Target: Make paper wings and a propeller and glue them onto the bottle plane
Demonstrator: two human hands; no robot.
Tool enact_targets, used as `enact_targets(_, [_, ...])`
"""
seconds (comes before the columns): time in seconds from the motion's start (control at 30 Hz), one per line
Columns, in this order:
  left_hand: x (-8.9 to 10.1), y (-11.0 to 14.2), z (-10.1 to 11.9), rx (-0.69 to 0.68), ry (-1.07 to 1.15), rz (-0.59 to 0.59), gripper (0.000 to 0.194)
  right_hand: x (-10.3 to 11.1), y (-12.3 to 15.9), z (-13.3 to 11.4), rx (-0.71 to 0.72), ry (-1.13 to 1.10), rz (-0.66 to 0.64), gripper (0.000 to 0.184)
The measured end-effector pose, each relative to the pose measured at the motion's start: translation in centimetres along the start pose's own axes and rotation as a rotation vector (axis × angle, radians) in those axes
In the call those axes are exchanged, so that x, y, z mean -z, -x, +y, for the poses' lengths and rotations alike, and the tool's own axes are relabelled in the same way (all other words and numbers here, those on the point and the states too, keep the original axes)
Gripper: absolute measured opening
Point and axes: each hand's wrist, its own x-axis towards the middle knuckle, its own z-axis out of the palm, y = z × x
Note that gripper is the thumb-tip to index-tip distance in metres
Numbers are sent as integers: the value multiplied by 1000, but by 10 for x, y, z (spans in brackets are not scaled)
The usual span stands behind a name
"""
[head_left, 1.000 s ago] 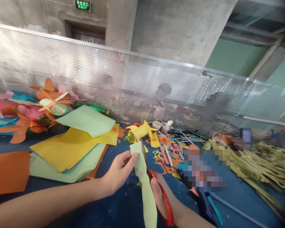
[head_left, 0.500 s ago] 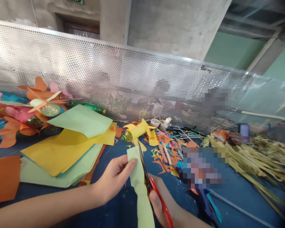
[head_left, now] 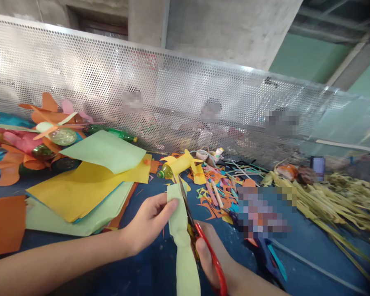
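Observation:
A long strip of pale green paper (head_left: 185, 255) hangs in the middle, its upper end pinched between the thumb and fingers of my left hand (head_left: 156, 218). My right hand (head_left: 208, 250) is closed round the red handles of a pair of scissors (head_left: 214, 261). The dark blades point away from me and lie along the strip's right edge near its top. Just beyond the tips, a yellow paper-wrapped bottle (head_left: 179, 163) with a green cap lies on the blue table (head_left: 151, 263).
Green and yellow paper sheets (head_left: 77, 193) are piled at left, beside an orange sheet (head_left: 6, 224). Paper-decorated bottles (head_left: 46, 135) crowd the back left. Paper scraps (head_left: 214, 197) and dried husks (head_left: 327, 205) lie at right. A perforated metal screen (head_left: 172, 90) stands behind.
The view has tilted down slightly. Both hands keep their hold on the strip and the scissors, and the blades stay at the strip's right edge.

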Motion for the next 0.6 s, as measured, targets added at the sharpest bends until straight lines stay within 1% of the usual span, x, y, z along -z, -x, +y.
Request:
enact_targets(0.13, [3,-4,-2,37,50,-25,34,-1,1,4,-39,-114,-27,52])
enact_targets(0.27, [8,-10,-2,67,87,-56,33,3,-2,3,-57,-121,-31,53])
enact_targets(0.37, [12,-14,-1,93,82,-99,34,8,-9,-5,-50,-154,-65,54])
enact_targets(0.47, [16,-17,-1,106,74,-108,33,12,-15,-10,-53,-175,-73,55])
enact_targets(0.6, [19,-21,-2,127,75,-120,33,12,-13,-8,-99,-151,-58,57])
